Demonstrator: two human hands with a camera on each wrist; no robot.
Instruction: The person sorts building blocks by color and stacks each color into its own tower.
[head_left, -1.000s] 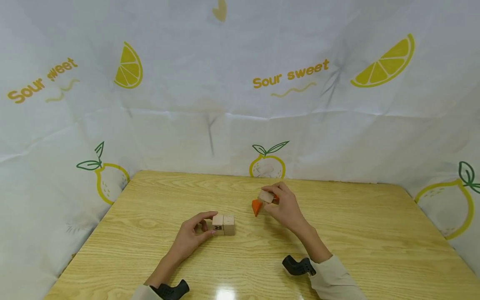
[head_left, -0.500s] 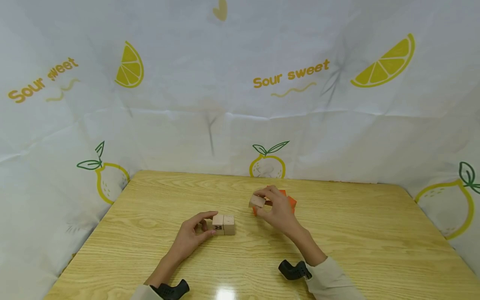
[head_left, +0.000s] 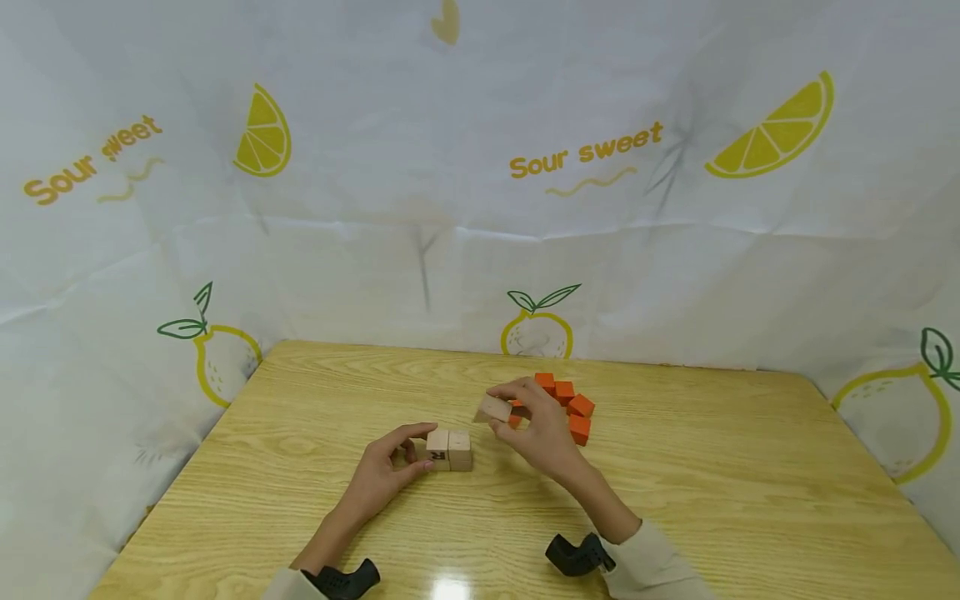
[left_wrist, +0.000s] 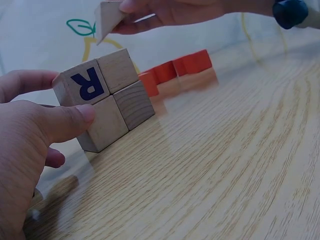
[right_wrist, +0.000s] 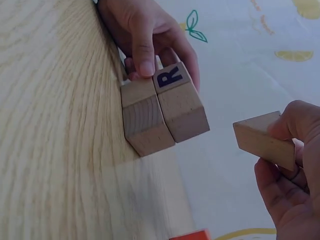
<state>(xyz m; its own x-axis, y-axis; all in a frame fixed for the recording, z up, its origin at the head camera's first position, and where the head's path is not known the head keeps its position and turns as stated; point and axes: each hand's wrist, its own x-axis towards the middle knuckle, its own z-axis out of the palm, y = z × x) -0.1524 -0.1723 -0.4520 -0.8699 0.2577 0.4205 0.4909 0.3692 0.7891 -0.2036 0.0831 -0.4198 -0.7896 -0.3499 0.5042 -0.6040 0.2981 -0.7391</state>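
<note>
A white lemon-print cloth [head_left: 420, 183] fills the upper frame of the head view, and the wood-grain tabletop [head_left: 750, 483] spreads across the lower half. The right hand [head_left: 542, 435], just right of centre, shows the clearest change: over the past second it has travelled leftward, pinching a plain wooden wedge [head_left: 492, 408] between thumb and fingers. The left hand [head_left: 381, 463], at lower centre-left, has stayed put, thumb and fingers gripping the left side of a wooden stack [head_left: 460, 452]. Right of centre, the orange blocks [head_left: 564, 392], largely masked by the right hand a second ago, are now mostly uncovered; one or two at the left of that group are partly hidden behind its fingers. The stack sits just below the middle of the frame, two blocks on two as the left wrist view shows, upright and apparently undisturbed. The wedge is now up and to the right of it in the head view, the gap between them narrower than before. Both wrist views show the two apart, so the wedge is supported by the right hand alone, while the left seems to be steadying the stack. Smallest is the dark letter R [left_wrist: 89, 84] on the stack's upper left block, its place there unchanged.
</note>
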